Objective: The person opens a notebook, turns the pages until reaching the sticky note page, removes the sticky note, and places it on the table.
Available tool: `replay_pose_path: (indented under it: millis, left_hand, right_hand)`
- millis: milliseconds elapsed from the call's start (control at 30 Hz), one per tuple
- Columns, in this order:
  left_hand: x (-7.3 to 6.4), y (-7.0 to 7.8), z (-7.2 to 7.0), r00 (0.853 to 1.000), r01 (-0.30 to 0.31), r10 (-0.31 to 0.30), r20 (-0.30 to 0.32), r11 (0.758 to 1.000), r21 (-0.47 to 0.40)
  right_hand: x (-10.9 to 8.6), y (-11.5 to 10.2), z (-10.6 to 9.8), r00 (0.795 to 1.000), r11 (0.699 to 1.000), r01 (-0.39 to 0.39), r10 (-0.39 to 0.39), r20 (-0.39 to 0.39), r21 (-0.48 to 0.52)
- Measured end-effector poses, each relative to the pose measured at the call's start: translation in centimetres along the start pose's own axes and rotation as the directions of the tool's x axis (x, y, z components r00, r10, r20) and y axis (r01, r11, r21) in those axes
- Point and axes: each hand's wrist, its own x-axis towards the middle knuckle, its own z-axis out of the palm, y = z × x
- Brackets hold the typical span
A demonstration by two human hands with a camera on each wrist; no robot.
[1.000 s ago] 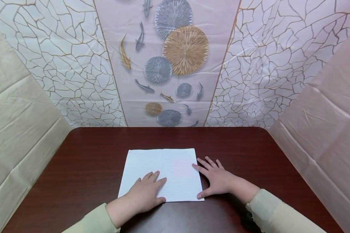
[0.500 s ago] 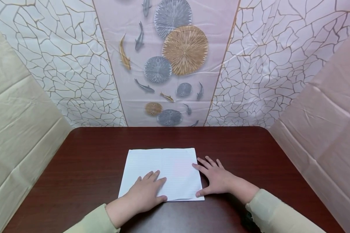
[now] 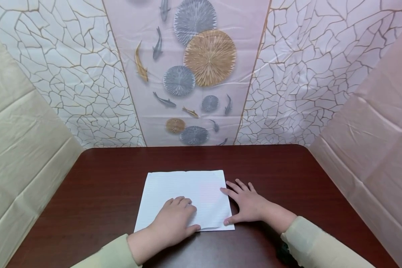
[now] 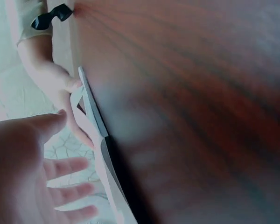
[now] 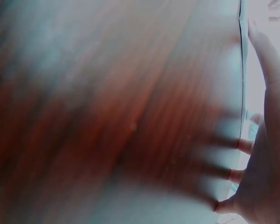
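A lined notebook [image 3: 184, 182] lies spread flat on the dark red-brown table. My left hand [image 3: 172, 219] is over the lower middle of its pages, fingers loosely bent and thumb near the front edge. In the left wrist view that hand [image 4: 18, 172] has its fingers apart above the page. My right hand [image 3: 249, 204] rests at the notebook's right edge, fingers spread, with the index fingertip on the page and other fingertips on the table. Its thumb touches the lower right corner, where a page edge is slightly raised. In the right wrist view, fingers [image 5: 235, 176] reach down to the tabletop.
The table [image 3: 97, 208] has rounded far corners. Behind it hangs a patterned cloth [image 3: 194, 74] with fish and round motifs, and plain beige cloth walls [image 3: 23, 149] stand at both sides. A dark object [image 3: 283, 255] shows under the right sleeve.
A page edge has risen slightly by the right thumb at the lower right corner. My left hand has shifted right and bent its fingers. The right hand has barely moved.
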Motion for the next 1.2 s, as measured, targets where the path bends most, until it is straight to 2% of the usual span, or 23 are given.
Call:
replay_pose_path:
  millis: [133,300,433,600,833,1200]
  left_hand:
    - [0.5,0.6,0.0,0.992,-0.098,0.107,-0.064,0.987,0.125]
    - [1.0,1.3,-0.1,0.960,-0.209,0.249,-0.129,0.942,0.263]
    - [1.4,1.7,-0.2,0.940,-0.256,0.314,-0.135,0.909,0.328]
    - [1.9,1.9,-0.2,0.931,-0.289,0.346,-0.113,0.891,0.349]
    - [2.5,2.1,0.2,0.930,-0.302,0.356,-0.095,0.885,0.356]
    - [2.8,2.5,0.4,0.917,-0.302,0.373,-0.142,0.881,0.363]
  right_hand:
    - [0.0,-0.2,0.0,1.000,1.000,-0.012,0.012,-0.004,-0.008]
    - [0.0,-0.3,0.0,1.000,0.999,-0.026,0.026,-0.013,-0.019]
    - [0.0,-0.4,-0.2,0.999,1.000,-0.018,0.018,-0.027,-0.014]
    - [0.0,-0.6,-0.5,0.999,1.000,-0.019,0.019,-0.027,-0.002]
    - [0.1,-0.7,-0.5,0.999,1.000,-0.024,0.024,-0.024,-0.002]
    - [0.1,-0.7,-0.3,0.999,0.999,-0.028,0.027,-0.030,-0.021]
